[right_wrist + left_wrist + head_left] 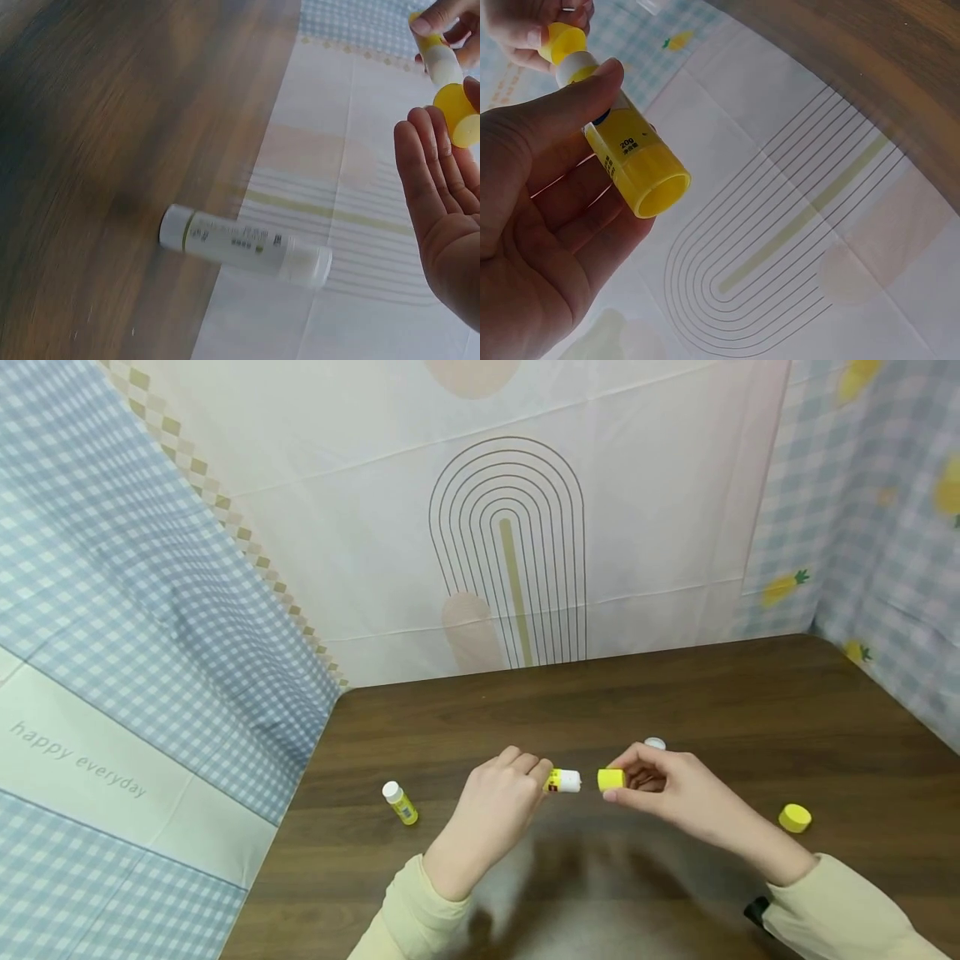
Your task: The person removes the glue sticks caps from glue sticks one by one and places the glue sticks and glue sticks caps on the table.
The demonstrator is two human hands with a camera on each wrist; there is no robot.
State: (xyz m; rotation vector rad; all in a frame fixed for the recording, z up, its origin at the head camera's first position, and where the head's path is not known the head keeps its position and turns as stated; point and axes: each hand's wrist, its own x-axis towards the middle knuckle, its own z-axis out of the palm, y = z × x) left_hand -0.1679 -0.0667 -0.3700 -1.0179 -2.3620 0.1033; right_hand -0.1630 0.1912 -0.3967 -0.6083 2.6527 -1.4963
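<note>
the left hand [495, 810] has fingers clamped round a glue stick [567, 781]; the right hand [678, 789] pinches a yellow cap [611, 779] near its tip, inward of the desk [420, 718]'s far edge. capping, i'd guess; next calls for straight alignment.

Head view is bright; glare and soft shadows mark the near table [420, 722]; curtain [900, 468] blurs at upper right. Wrist views are dimmer: glue stick [634, 146] print legible, white tube [225, 241] print soft.

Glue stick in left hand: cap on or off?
Off: in the head view, the right hand holds the yellow cap apart from the glue stick.
</note>
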